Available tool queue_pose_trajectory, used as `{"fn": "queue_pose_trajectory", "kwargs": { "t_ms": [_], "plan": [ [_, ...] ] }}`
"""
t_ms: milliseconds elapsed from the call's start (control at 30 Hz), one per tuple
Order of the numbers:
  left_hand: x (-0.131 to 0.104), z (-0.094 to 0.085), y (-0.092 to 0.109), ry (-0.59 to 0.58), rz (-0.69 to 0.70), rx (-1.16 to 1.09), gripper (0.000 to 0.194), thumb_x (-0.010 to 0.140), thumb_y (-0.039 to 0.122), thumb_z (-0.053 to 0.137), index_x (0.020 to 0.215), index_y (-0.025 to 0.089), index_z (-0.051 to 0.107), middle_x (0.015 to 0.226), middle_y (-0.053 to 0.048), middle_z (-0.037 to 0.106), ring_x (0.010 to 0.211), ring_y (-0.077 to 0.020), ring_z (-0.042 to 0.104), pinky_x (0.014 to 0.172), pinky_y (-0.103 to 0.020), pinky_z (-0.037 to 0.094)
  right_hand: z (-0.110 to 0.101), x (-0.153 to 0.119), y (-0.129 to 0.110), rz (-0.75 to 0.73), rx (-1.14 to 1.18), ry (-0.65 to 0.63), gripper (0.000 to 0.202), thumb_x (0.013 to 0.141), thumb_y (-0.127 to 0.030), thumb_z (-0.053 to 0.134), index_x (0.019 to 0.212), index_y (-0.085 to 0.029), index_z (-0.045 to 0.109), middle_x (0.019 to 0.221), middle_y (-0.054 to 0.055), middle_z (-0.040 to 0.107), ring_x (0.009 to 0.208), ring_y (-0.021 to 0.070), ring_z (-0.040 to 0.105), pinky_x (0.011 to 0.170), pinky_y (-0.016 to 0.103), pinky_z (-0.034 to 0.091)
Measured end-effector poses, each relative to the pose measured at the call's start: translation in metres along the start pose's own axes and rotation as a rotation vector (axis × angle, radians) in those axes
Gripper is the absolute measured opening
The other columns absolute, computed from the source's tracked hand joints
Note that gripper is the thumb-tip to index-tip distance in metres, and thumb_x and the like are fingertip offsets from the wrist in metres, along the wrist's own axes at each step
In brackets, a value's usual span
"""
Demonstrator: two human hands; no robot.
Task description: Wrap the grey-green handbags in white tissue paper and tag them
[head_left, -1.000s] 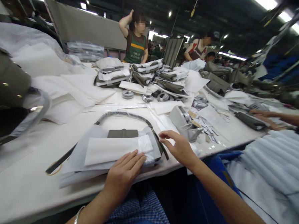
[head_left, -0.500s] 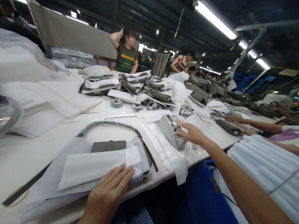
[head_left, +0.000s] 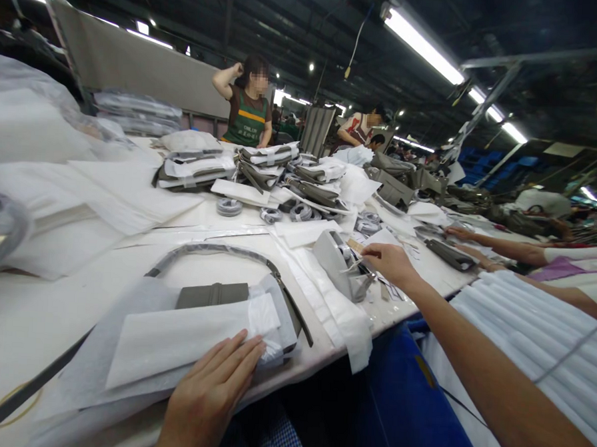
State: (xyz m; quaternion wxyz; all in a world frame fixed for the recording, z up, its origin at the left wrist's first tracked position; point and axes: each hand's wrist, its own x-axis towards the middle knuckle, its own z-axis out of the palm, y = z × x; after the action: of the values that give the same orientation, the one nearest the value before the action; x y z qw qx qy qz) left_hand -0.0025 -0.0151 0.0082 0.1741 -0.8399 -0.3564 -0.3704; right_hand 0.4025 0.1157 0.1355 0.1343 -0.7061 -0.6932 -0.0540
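Note:
My left hand (head_left: 214, 386) lies flat, fingers stretched out, on the white folded sheet (head_left: 182, 341) that covers the front of a grey-green handbag (head_left: 214, 296). Thin white tissue spreads under the bag, and its wrapped strap (head_left: 212, 249) arches behind it on the table. My right hand (head_left: 389, 261) is at a grey tape dispenser (head_left: 333, 265) by the table edge. Its fingers are pinched together on a thin pale strip of tape (head_left: 352, 265) beside the dispenser. The fingertips are partly hidden from this angle.
Behind lie piled wrapped handbags (head_left: 271, 169) and coiled wrapped straps (head_left: 229, 207). White sheets (head_left: 125, 188) are stacked at left. Below the right edge stands a blue bin (head_left: 409, 403), with pale rolled material (head_left: 532, 356) beside it. A co-worker's hands (head_left: 465, 239) work at right; another person (head_left: 249, 114) stands opposite.
The fingers of my right hand have closed from a more spread pose into a pinch beside the tape dispenser. My left hand stays flat on the sheet. The view has shifted slightly.

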Motion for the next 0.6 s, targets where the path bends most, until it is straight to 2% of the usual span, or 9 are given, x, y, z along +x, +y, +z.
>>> {"fn": "queue_pose_trajectory", "kwargs": {
  "t_ms": [167, 300, 400, 500, 533, 600],
  "plan": [
    [0.001, -0.001, -0.001, -0.001, 0.037, 0.030, 0.036, 0.104, 0.019, 0.036, 0.122, 0.020, 0.068, 0.127, 0.004, 0.069, 0.113, -0.0210, 0.066, 0.097, -0.037, 0.047, -0.014, 0.009, 0.024, 0.138, -0.056, 0.162, 0.023, 0.083, -0.020, 0.058, 0.096, -0.020, 0.078, 0.097, 0.007, 0.078, 0.093, 0.0244, 0.070, 0.084, 0.033, 0.050],
    [0.002, -0.002, -0.002, -0.005, 0.058, 0.049, 0.036, 0.104, 0.019, 0.037, 0.121, 0.020, 0.069, 0.126, 0.005, 0.069, 0.112, -0.0214, 0.067, 0.095, -0.037, 0.049, -0.016, 0.013, 0.039, 0.255, -0.104, 0.210, 0.026, 0.082, -0.013, 0.054, 0.091, -0.016, 0.078, 0.096, 0.014, 0.077, 0.094, 0.0303, 0.069, 0.083, 0.040, 0.051],
    [0.002, -0.002, -0.003, -0.004, 0.070, 0.063, 0.036, 0.103, 0.019, 0.037, 0.120, 0.020, 0.069, 0.126, 0.005, 0.069, 0.112, -0.0213, 0.067, 0.094, -0.037, 0.050, -0.016, 0.009, 0.038, 0.267, -0.094, 0.225, 0.030, 0.083, -0.011, 0.051, 0.095, -0.014, 0.078, 0.107, 0.018, 0.074, 0.102, 0.0328, 0.067, 0.087, 0.043, 0.050],
    [0.001, -0.001, -0.003, -0.009, 0.091, 0.083, 0.037, 0.103, 0.019, 0.037, 0.121, 0.020, 0.069, 0.127, 0.004, 0.068, 0.113, -0.0214, 0.067, 0.093, -0.037, 0.052, -0.011, 0.004, 0.026, 0.184, -0.006, 0.161, 0.028, 0.088, -0.019, 0.053, 0.103, -0.019, 0.076, 0.122, 0.013, 0.071, 0.113, 0.0296, 0.063, 0.095, 0.040, 0.048],
    [0.001, 0.000, -0.004, -0.013, 0.098, 0.088, 0.037, 0.103, 0.019, 0.037, 0.122, 0.021, 0.069, 0.128, 0.004, 0.068, 0.113, -0.0215, 0.067, 0.093, -0.037, 0.052, -0.007, 0.003, 0.021, 0.161, 0.039, 0.112, 0.025, 0.090, -0.024, 0.054, 0.102, -0.021, 0.076, 0.119, 0.011, 0.072, 0.112, 0.0277, 0.064, 0.095, 0.037, 0.049],
    [0.000, 0.000, -0.004, -0.019, 0.105, 0.100, 0.037, 0.103, 0.020, 0.037, 0.122, 0.021, 0.069, 0.128, 0.004, 0.068, 0.113, -0.0216, 0.067, 0.093, -0.036, 0.053, 0.003, 0.004, 0.011, 0.154, 0.143, -0.016, 0.026, 0.092, -0.036, 0.055, 0.090, -0.022, 0.077, 0.100, 0.008, 0.077, 0.096, 0.0241, 0.070, 0.086, 0.033, 0.053]
  ]
}}
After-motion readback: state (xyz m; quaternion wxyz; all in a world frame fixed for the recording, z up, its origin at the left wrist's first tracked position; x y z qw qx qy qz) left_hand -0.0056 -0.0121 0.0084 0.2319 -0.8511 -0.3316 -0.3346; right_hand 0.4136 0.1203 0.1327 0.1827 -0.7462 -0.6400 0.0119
